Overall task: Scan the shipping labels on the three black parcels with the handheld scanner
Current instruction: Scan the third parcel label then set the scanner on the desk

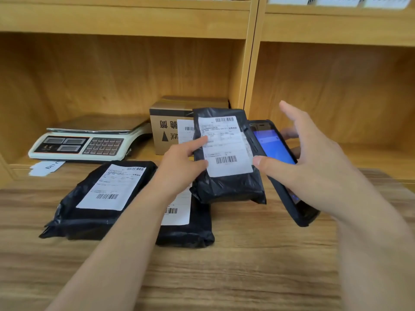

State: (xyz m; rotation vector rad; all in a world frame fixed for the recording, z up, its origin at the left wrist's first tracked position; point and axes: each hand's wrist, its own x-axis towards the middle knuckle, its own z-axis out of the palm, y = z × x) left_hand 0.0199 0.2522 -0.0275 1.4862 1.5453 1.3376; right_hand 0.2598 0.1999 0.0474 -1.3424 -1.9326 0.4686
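My left hand (pixel 182 162) grips a black parcel (pixel 226 187) by its left edge and holds it tilted upright above the table, its white shipping label (pixel 224 144) facing me. Right beside it, my right hand (pixel 314 162) holds the black handheld scanner (pixel 274 147), thumb on its near edge, fingers behind it, index finger raised. The scanner's blue screen is lit. A second black parcel (pixel 98 198) lies flat at the left, label up. The third black parcel (pixel 186 230) lies under my left forearm, its label partly hidden.
A white weighing scale (pixel 89 140) stands on the low shelf at the back left, a paper slip (pixel 46 168) in front of it. A cardboard box (pixel 170 129) sits behind the raised parcel. Wooden shelving (pixel 251 63) rises behind the wood-grain table (pixel 224 277).
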